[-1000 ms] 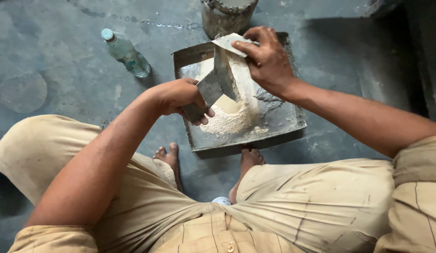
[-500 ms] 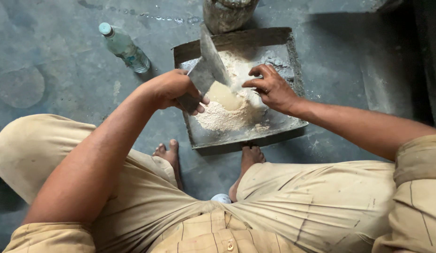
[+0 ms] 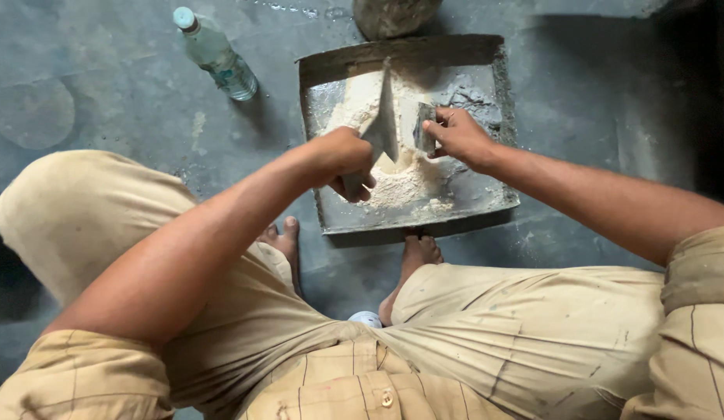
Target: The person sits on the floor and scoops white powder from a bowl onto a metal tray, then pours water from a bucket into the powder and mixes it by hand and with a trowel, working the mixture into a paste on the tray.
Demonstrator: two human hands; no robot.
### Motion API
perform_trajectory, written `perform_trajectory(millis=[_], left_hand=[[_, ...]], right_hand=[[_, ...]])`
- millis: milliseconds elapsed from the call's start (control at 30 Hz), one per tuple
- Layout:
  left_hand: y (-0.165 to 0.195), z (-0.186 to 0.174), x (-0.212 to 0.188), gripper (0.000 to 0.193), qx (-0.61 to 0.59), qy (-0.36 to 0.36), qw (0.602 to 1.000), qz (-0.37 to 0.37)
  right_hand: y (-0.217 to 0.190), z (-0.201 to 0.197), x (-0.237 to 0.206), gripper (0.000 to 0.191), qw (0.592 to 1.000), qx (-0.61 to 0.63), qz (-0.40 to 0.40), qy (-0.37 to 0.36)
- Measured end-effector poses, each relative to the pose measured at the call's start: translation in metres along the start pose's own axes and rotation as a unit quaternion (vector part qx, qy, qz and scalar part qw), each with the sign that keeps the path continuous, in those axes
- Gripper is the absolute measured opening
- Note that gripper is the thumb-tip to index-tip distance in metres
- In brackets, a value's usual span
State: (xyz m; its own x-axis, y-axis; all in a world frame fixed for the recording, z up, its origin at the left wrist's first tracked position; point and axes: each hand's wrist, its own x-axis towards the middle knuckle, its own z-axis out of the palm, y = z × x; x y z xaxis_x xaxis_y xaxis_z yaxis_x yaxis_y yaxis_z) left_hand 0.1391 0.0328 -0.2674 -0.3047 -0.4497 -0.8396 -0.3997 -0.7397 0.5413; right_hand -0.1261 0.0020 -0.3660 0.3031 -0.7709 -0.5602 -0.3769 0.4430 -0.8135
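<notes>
While the left hand [image 3: 342,159] gripped a trowel [image 3: 383,124] standing in the white powder heap [image 3: 401,180], the right hand [image 3: 455,136] pinched a small scraper [image 3: 424,128]. Heaped near the metal tray [image 3: 498,93]'s near rim, powder could have spilled onto the floor if pushed hard.

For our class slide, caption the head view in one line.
Left hand holds a trowel and right hand a scraper over powder in a tray.
</notes>
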Motion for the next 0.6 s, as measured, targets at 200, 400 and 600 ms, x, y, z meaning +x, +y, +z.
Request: perform_trajectory(millis=[200,400,600], left_hand=[[0.000,0.022,0.013,0.027,-0.015,0.019,1.000,-0.007],[-0.004,0.035,0.021,0.027,-0.052,0.028,0.998,-0.021],[-0.019,0.033,0.014,0.025,0.017,0.047,0.999,0.015]], right_hand=[[-0.001,0.022,0.007,0.024,1.000,-0.012,-0.010,0.008],[0.000,0.036,-0.004,0.025,0.996,-0.072,-0.027,0.054],[0.002,0.023,-0.031,0.026,0.998,-0.007,-0.064,-0.006]])
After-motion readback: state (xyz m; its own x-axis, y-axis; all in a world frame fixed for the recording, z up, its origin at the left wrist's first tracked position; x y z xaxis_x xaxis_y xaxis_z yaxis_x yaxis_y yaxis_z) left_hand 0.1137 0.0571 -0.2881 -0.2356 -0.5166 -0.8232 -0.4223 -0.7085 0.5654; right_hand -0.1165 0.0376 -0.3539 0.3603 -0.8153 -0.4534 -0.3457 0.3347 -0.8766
